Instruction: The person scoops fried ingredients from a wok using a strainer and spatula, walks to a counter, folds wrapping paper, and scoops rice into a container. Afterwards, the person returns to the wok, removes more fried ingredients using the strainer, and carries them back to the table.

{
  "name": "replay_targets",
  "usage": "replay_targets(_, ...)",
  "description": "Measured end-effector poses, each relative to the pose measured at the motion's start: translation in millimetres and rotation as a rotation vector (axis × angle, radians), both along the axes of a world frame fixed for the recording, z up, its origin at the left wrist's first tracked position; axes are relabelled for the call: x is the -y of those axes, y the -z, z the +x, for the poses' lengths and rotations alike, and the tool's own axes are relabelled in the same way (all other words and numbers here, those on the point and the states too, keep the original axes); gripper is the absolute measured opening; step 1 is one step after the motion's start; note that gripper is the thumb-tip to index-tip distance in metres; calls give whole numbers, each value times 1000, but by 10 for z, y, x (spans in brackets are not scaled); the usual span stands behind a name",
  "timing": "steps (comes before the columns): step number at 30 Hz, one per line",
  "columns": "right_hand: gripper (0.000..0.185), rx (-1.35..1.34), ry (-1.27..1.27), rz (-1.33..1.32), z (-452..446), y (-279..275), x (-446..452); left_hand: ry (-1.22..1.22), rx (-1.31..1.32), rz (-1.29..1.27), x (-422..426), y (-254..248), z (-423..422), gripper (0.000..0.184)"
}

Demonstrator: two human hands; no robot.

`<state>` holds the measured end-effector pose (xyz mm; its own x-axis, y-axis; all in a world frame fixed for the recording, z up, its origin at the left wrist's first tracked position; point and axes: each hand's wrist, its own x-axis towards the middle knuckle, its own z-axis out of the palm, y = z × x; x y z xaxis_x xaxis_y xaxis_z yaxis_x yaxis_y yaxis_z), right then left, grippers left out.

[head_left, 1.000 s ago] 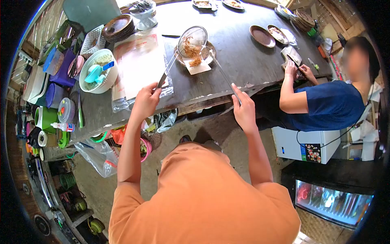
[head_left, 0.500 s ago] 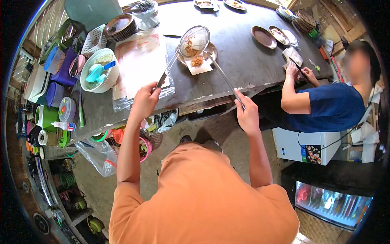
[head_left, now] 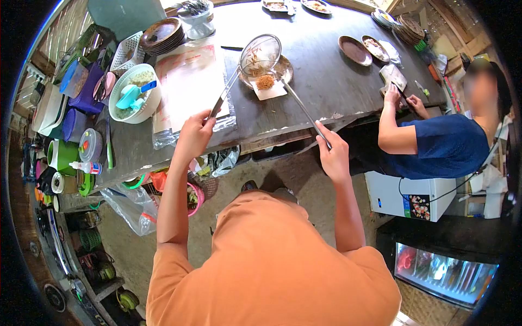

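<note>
My left hand (head_left: 196, 133) is closed around the handle of a wire mesh strainer (head_left: 261, 53), tilted above a brown plate (head_left: 287, 66). Some brown fried shreds (head_left: 252, 66) cling inside the mesh. Below it, a small heap of the same shreds (head_left: 265, 82) rests on white paper (head_left: 270, 93) on the plate. In my right hand (head_left: 334, 154) is the dark grip of a long-handled metal utensil (head_left: 300, 102). Its far end reaches the plate beside the strainer; its head's shape cannot be made out.
Left on the dark table (head_left: 315, 60) are paper sheets (head_left: 187, 81), a white basket (head_left: 130, 114) with a light-blue scoop, and stacked brown plates (head_left: 161, 33). A co-worker in dark blue (head_left: 440, 144) handles a knife over a white board (head_left: 392, 76) at right.
The shreds on the paper look more spread and fuller, and fewer sit in the strainer. My right hand has shifted slightly right and down with the utensil; my left hand is nearly still.
</note>
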<state>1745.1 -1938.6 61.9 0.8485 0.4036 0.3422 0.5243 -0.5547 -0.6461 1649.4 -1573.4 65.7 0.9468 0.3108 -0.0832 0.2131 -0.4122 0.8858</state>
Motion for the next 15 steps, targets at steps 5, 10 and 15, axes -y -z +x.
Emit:
replay_targets(5, 40, 26, 94, 37, 74, -82, -93, 14, -15, 1, 6, 54, 5, 31)
replay_targets(10, 39, 132, 65, 45, 129, 75, -178, 6, -38, -134, 84, -51, -2, 30)
replay_targets(15, 40, -61, 57, -51, 35, 42, -139, -9, -33, -168, 52, -39, 5, 29)
